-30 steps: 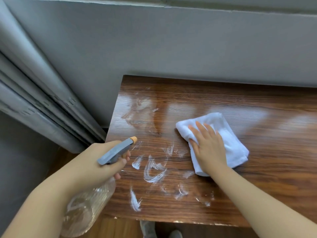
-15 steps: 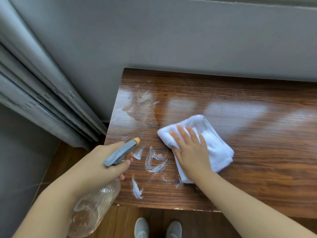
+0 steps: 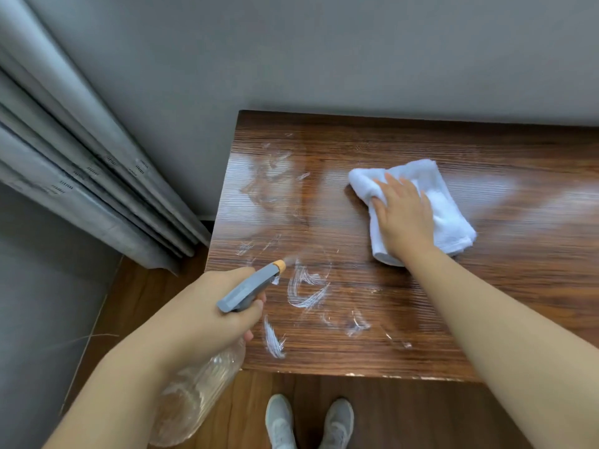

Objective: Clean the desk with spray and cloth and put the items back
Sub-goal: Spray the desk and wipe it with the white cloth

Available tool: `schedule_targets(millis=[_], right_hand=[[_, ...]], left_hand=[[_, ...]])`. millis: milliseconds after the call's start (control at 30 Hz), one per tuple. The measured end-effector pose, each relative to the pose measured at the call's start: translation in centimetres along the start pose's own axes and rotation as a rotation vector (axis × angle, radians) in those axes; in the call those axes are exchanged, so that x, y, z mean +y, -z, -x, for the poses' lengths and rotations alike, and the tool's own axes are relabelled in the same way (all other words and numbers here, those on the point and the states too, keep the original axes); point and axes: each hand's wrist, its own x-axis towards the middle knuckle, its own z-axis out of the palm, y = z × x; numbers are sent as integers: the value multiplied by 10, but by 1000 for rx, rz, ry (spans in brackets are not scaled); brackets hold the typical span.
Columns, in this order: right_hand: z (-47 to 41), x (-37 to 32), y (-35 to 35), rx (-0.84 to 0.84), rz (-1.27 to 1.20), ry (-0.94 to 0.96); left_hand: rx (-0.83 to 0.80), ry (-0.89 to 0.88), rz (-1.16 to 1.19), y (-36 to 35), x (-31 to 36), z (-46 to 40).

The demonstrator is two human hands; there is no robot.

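The white smears (image 3: 306,288) streak the desk (image 3: 518,286) near its front-left corner, to the left of and nearer than the folded cloth (image 3: 450,218), which the right hand (image 3: 403,218) presses flat with fingers spread. The left hand (image 3: 207,314) grips the spray bottle (image 3: 249,288) just beside them, nozzle pointing over them; nothing lies between cloth and smears.

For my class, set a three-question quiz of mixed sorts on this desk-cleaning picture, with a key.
1. True or false: the left hand holds the spray bottle.
2. The right hand presses on: A) a sponge B) a white cloth C) bare wood.
3. Fill in: white streaks lie on the desk near the bottle's ____ nozzle tip.

Key: 1 true; 2 B; 3 orange.
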Motion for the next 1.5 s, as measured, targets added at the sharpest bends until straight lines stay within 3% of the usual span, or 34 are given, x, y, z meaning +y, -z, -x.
schedule_targets(millis=[233, 467, 767, 967, 1167, 1500], right_hand=[[80, 25, -1, -27, 30, 110], [148, -21, -12, -97, 86, 279], [61, -72, -21, -103, 84, 171], [13, -54, -14, -61, 88, 81], [33, -29, -5, -57, 60, 20], [158, -3, -8, -16, 83, 71]], left_hand=[[-11, -7, 8, -4, 7, 7], [-18, -40, 9, 2, 13, 10], [5, -13, 66, 6, 1, 10], [2, -25, 85, 8, -7, 12], [-14, -50, 48, 7, -12, 20], [-19, -75, 66, -2, -18, 34]])
